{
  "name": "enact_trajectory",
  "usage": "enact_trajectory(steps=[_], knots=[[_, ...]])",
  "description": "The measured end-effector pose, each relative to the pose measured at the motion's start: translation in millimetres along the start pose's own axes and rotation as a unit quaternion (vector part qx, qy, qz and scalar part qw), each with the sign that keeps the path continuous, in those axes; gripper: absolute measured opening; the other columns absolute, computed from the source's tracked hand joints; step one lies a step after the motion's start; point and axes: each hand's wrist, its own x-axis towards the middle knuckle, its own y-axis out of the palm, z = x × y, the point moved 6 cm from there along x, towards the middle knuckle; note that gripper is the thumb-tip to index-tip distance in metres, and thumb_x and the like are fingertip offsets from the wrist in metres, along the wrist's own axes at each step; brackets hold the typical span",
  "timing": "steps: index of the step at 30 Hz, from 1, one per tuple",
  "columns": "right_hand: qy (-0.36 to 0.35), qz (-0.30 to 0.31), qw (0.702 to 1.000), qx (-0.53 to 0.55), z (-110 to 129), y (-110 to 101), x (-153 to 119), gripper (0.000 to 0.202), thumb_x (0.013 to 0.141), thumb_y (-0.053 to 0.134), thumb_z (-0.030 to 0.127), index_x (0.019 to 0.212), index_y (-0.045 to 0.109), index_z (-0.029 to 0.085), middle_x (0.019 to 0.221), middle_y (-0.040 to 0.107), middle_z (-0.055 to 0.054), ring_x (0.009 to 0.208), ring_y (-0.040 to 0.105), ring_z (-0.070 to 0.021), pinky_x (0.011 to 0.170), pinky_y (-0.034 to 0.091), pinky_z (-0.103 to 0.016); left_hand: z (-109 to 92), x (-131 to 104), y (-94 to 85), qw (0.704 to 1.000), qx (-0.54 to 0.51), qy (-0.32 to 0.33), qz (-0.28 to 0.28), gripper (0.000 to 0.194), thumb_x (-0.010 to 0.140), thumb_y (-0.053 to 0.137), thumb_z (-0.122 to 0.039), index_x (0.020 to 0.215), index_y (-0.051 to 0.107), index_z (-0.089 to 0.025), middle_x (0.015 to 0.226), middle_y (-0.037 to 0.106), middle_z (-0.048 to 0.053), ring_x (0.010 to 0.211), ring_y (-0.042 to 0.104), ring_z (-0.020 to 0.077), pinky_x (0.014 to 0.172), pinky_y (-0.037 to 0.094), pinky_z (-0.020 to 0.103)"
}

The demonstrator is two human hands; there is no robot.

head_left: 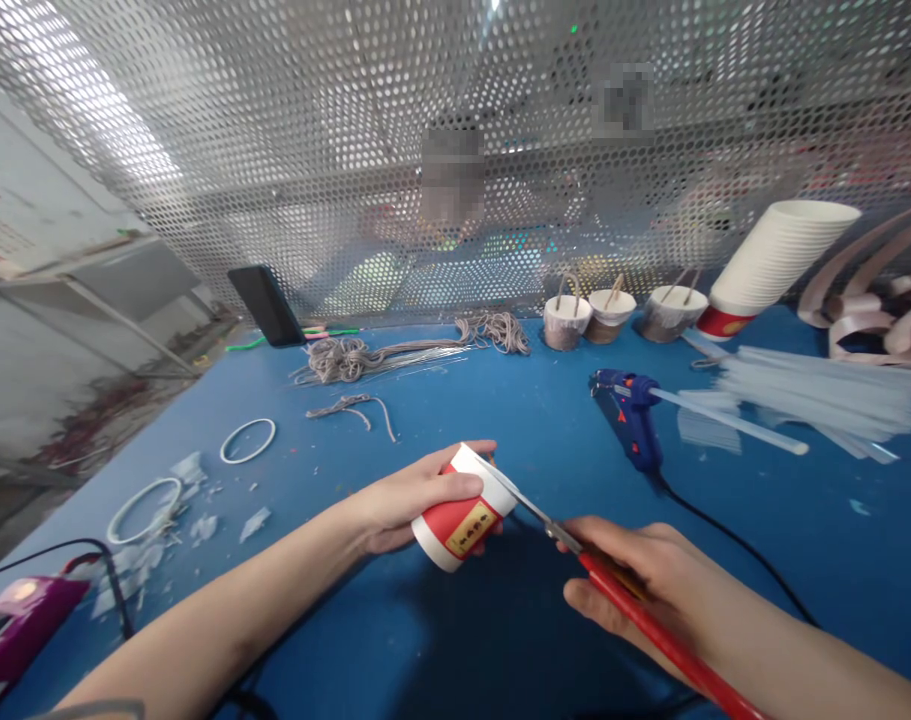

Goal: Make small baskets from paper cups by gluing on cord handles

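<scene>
My left hand (402, 500) is wrapped round a red and white paper cup (455, 520), which lies tilted with a yellow label facing up. In my right hand (642, 570) is a pair of scissors (612, 580) with red handles. Its metal blades reach left to the cut edge of the cup, one along its white paper. Parts of the left fingers are hidden behind the cup. A blue hot glue gun (631, 415) with a clear glue stick in it rests on the table beyond my right hand.
Bundles of grey cord (342, 358) lie at the back, near a black phone (266, 305). Several small wrapped cups (566, 322), a stack of paper cups (781, 255) and glue sticks (815, 390) occupy the right. White rings (247, 441) and a purple power strip (31, 635) lie left. A perforated metal screen (312, 200) stands behind.
</scene>
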Motion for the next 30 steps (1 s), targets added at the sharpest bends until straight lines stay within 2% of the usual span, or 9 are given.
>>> enact_trajectory(steps=[2,5,8,16,24,30], knots=[[-0.004,-0.015,1.0,-0.015,-1.8,-1.0,-1.2,0.028,0.089,0.048,0.044,0.098,0.057,0.019,0.056,0.042,0.007,0.049,0.029,-0.008,0.045,0.03,-0.021,0.5,-1.3,1.9,1.0,-0.002,-0.021,0.008,0.087,0.065,0.078,-0.041,0.135,0.032,-0.019,0.098,0.061,0.01,0.077,0.066,0.0235,0.068,0.05,0.039],[-0.012,-0.024,0.999,-0.033,-3.5,-1.3,-1.9,0.026,0.089,0.049,0.042,0.098,0.057,0.02,0.056,0.045,0.006,0.048,0.029,-0.0082,0.044,0.028,-0.021,-2.9,-2.7,-1.3,0.999,0.027,-0.008,-0.04,0.084,0.061,0.081,-0.038,0.131,0.039,-0.017,0.099,0.061,0.008,0.077,0.063,0.0179,0.073,0.049,0.034],[-0.017,-0.029,0.998,-0.044,-3.0,-1.0,-0.3,0.024,0.09,0.048,0.041,0.099,0.055,0.021,0.055,0.047,0.007,0.046,0.029,-0.008,0.043,0.027,-0.021,-4.7,-3.7,-3.0,0.996,0.053,0.003,-0.068,0.085,0.059,0.082,-0.037,0.13,0.041,-0.016,0.103,0.06,0.008,0.082,0.061,0.0178,0.079,0.047,0.034],[-0.012,-0.028,0.999,-0.035,-2.9,1.5,3.9,0.024,0.089,0.047,0.043,0.096,0.055,0.022,0.054,0.048,0.007,0.045,0.031,-0.008,0.042,0.028,-0.021,-3.6,-3.2,-4.5,0.995,0.074,0.008,-0.067,0.084,0.061,0.08,-0.037,0.132,0.041,-0.015,0.105,0.06,0.009,0.086,0.06,0.0195,0.085,0.045,0.038],[0.01,-0.008,1.0,0.008,-5.8,6.0,1.3,0.029,0.089,0.048,0.045,0.097,0.057,0.019,0.053,0.046,0.007,0.046,0.027,-0.007,0.041,0.026,-0.021,0.0,-1.3,-6.4,0.996,0.064,0.003,-0.07,0.08,0.063,0.079,-0.034,0.132,0.043,-0.017,0.117,0.057,0.012,0.092,0.061,0.0212,0.088,0.045,0.039],[0.002,-0.016,1.0,-0.017,-0.2,2.3,2.5,0.024,0.089,0.048,0.043,0.092,0.056,0.021,0.052,0.049,0.007,0.044,0.032,-0.0072,0.041,0.025,-0.021,-3.5,-1.4,-5.0,0.992,0.098,0.007,-0.076,0.086,0.06,0.08,-0.037,0.132,0.04,-0.015,0.107,0.059,0.01,0.086,0.06,0.0196,0.085,0.045,0.039]])
